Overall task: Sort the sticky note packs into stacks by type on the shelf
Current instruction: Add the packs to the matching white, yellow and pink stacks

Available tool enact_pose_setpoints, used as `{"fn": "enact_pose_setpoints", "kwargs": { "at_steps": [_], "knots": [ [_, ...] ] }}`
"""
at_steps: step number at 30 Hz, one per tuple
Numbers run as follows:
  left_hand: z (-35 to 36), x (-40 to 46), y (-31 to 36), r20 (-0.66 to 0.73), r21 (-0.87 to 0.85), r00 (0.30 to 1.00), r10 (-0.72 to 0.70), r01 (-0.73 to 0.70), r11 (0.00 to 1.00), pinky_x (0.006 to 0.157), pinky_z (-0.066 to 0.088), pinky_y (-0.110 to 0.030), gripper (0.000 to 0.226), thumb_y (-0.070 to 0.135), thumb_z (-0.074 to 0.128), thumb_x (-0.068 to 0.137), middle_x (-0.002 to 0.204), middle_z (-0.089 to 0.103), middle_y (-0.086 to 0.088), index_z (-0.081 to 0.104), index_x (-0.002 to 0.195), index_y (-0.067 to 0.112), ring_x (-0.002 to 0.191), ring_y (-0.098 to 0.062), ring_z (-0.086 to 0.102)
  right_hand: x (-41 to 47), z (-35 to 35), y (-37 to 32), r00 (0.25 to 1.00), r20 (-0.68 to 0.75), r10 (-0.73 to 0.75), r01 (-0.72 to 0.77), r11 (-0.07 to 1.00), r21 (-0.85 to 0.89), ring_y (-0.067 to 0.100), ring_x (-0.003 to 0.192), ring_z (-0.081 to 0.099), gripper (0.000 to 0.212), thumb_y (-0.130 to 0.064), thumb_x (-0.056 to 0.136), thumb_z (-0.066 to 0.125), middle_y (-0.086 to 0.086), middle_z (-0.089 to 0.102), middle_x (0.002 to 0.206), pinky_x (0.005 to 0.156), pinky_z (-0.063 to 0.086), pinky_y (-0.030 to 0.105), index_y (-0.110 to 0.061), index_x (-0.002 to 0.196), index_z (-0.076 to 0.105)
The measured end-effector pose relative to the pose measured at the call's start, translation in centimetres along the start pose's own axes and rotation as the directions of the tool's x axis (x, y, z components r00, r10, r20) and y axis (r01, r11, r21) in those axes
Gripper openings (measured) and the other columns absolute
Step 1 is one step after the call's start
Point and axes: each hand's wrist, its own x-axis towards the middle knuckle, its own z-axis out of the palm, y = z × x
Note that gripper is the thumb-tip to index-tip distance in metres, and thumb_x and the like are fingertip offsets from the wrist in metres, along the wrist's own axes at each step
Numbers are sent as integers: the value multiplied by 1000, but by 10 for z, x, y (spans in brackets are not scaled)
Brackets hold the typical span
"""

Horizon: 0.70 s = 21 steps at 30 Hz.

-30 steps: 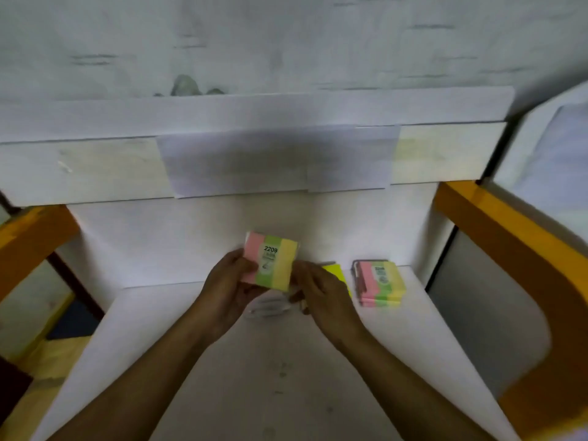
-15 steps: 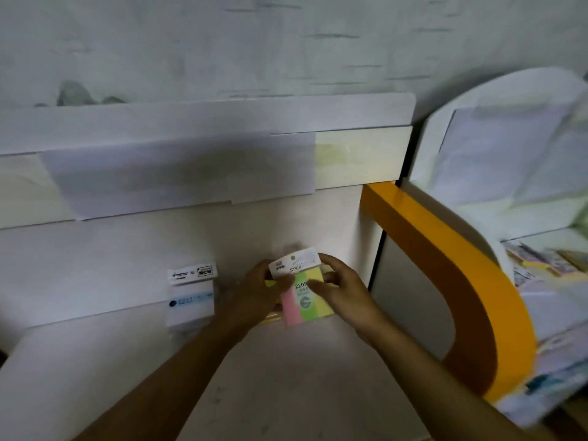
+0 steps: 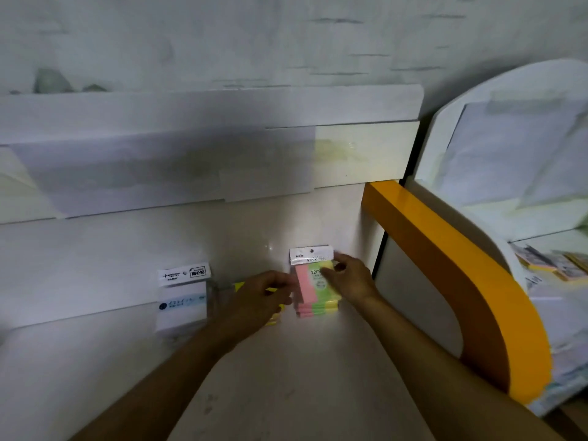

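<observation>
A pink, green and yellow striped sticky note pack [image 3: 310, 283] with a white header card lies on top of a stack of the same striped packs [image 3: 318, 308] at the back right of the white shelf [image 3: 286, 377]. My right hand [image 3: 348, 280] holds its right side, fingers curled on it. My left hand [image 3: 257, 302] hovers just left of the stack with relaxed fingers, covering most of a yellow pack [image 3: 240, 286]. A white pack [image 3: 183, 300] with a white header stands to the left.
An orange-edged side panel [image 3: 445, 265] bounds the shelf on the right. Beyond it another shelf unit [image 3: 556, 265] carries more stationery packs. A white back wall and an upper shelf edge [image 3: 191, 173] rise behind the stacks.
The striped pack went from between both hands down onto the striped stack at the right. My left hand has let go of it and moved left. The view swung right.
</observation>
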Motion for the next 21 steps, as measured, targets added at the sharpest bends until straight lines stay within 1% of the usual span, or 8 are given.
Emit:
{"fn": "enact_pose_setpoints", "kwargs": {
  "at_steps": [2,5,7,9,11,15,18,21],
  "knots": [
    [-2,-1,-2,-7,-14,1000,1,-1,1000,64,52,-22,22,7,58,92,94,71,-1,66,89,26,78,-10,68,1,4,5,999,1,41,-41,999,-18,16,88,62,37,-26,84,70,1,65,99,73,43,20,-17,120,65],
    [-7,-5,-2,-11,-55,1000,-2,1,999,62,51,-17,21,6,56,94,93,71,3,66,90,25,76,-7,69,-1,7,6,994,-84,71,-70,997,12,23,104,62,57,-41,77,75,8,61,121,89,51,31,-22,128,56],
    [-10,-4,3,-26,-75,1000,11,-13,997,64,50,-19,23,4,56,94,91,71,5,65,90,24,75,-8,68,-10,-3,-3,991,-129,24,-13,996,84,20,99,62,50,-39,80,72,4,59,119,83,56,34,-26,126,56],
    [-10,-2,15,-33,-125,999,29,-33,992,66,48,-23,23,1,54,93,83,71,7,64,88,22,75,-11,66,-31,-17,-21,995,-79,-59,67,992,108,12,87,63,35,-27,87,67,0,62,108,68,54,18,-23,122,60],
    [-4,-1,33,5,-145,997,74,-73,987,66,45,-26,22,1,53,93,82,70,5,63,89,21,72,-10,65,-59,-32,-42,988,29,-151,148,986,76,9,80,62,28,-19,90,64,-3,64,99,62,47,7,-16,117,64],
    [21,-14,71,40,-175,971,234,-224,959,53,50,-17,21,1,52,93,71,71,8,63,89,18,56,-2,65,-104,-63,-63,955,110,-275,276,961,11,10,89,65,30,-19,89,66,2,69,112,78,51,17,-13,119,63],
    [48,-34,103,26,-148,928,372,-365,919,47,50,-16,17,5,56,91,63,68,10,63,85,19,53,-5,62,-126,-102,-76,943,42,-331,331,944,15,5,92,63,27,-18,91,62,3,68,115,74,48,6,-11,117,64],
    [87,-53,139,30,-168,885,465,-454,875,50,52,-20,16,7,55,92,66,69,5,61,87,21,57,-9,64,-145,-153,-81,915,-74,-398,401,915,40,7,86,67,22,-20,90,63,0,71,107,75,52,12,-12,110,68]
  ]
}}
